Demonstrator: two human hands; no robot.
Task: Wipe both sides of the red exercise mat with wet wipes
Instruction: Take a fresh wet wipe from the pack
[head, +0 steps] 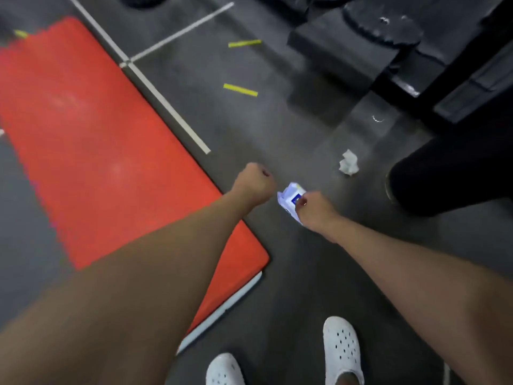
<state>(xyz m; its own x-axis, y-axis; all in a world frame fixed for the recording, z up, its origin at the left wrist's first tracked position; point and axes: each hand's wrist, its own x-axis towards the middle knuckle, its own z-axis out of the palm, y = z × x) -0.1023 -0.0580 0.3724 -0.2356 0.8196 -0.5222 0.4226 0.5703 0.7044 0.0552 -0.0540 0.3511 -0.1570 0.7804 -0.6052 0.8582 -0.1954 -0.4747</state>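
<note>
Mat (83, 140), red, flat, pale underside edge

Dark grey floor (249, 129) spreads round the grip of the right hand (315, 213) — white lines (166, 107) and yellow tape strips (240, 89) beyond it leftward, black gym equipment (347, 43) beyond it rightward.

Dark floor (277, 129) bears red mat (97, 134), crumpled wipe (349, 162), yellow strips (240, 89).

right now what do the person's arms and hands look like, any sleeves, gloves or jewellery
The left arm and right arm are bare, with no sleeves in view. The left hand and right hand wear no gloves; no watch, ring or band shows, though the picture is blurred.
</note>
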